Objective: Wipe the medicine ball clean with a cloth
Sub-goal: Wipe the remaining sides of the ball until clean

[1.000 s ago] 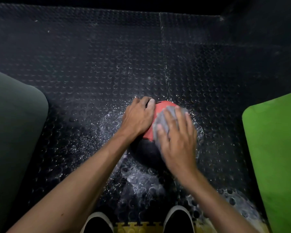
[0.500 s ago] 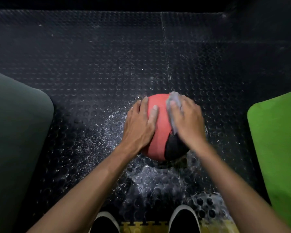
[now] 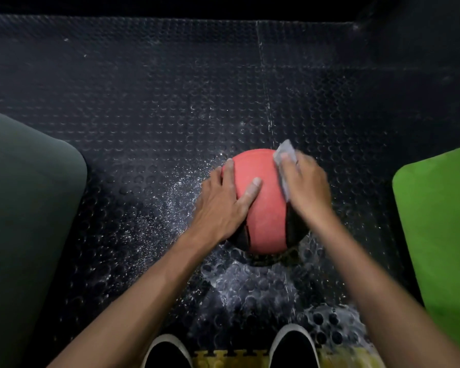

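Note:
A red and black medicine ball (image 3: 266,208) sits on the black studded floor mat (image 3: 170,102) in front of my feet. My left hand (image 3: 223,203) rests flat on the ball's left side, fingers spread and straight. My right hand (image 3: 306,189) presses a grey cloth (image 3: 284,155) against the ball's upper right side. The cloth's far corner sticks out beyond my fingertips, and most of the cloth is hidden under my palm. My right hand is blurred.
A dark green mat (image 3: 24,208) lies at the left and a bright green mat (image 3: 438,229) at the right. The floor around the ball is wet and flecked with white spots. My two black shoes (image 3: 168,351) stand at the bottom edge on a yellow tile (image 3: 223,359).
My right hand slid the cloth from the ball's top to its far right side. The ball turned, showing more red. My left hand shifted slightly left on the ball.

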